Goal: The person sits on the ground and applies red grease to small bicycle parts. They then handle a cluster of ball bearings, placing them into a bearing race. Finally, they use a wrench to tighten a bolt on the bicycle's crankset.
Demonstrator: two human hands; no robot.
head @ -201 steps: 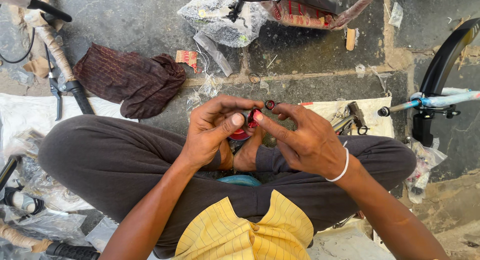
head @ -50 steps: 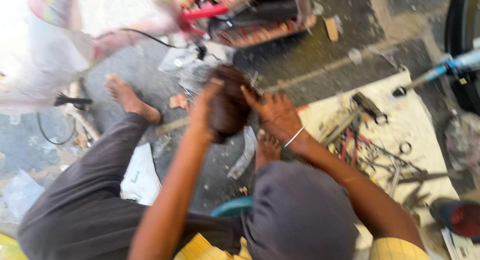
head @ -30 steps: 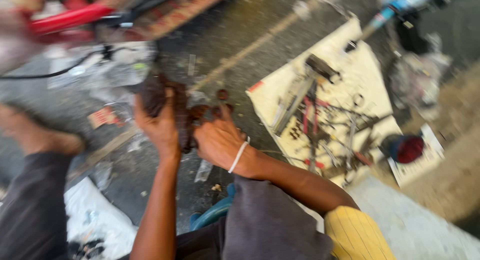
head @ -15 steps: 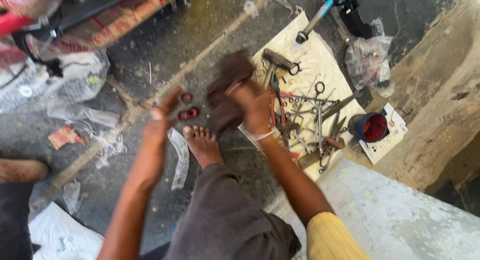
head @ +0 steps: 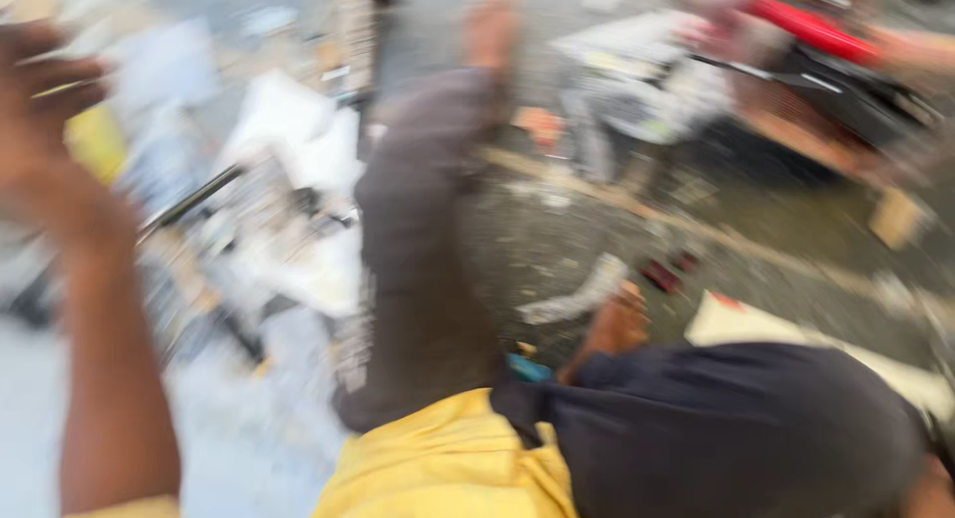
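Nearest to us, at the lower edge of this heavily smeared view, we see our yellow ribbed shirt (head: 438,473) and a dark grey trouser knee (head: 736,433) that fills the lower right. Just beyond that knee a bare foot (head: 615,324) pokes out, touching the grey concrete floor (head: 557,249). Our other dark grey trouser leg (head: 423,249) stretches straight away from us up the middle, ending in a second bare foot (head: 492,25) near the top edge.

On the left, our left forearm rises from the bottom corner to our left hand (head: 40,90), lifted high at the upper left. The fingers look curled together, but with the blur we cannot tell whether they grip anything; a thin pale streak crosses just above them. Our right hand is not in view.

On the floor right of the near foot lie two small dark red ring-shaped pieces (head: 665,272), close together and apart from the foot. Just beside them is a crumpled clear plastic strip (head: 582,294), and a cream cardboard sheet (head: 756,324) shows its corner behind the knee.

Left of the outstretched leg we make out white crumpled plastic sheets (head: 293,209). Farthest off, at the upper right, a red tube (head: 806,30) crosses over a dark blurred machine body (head: 846,90).
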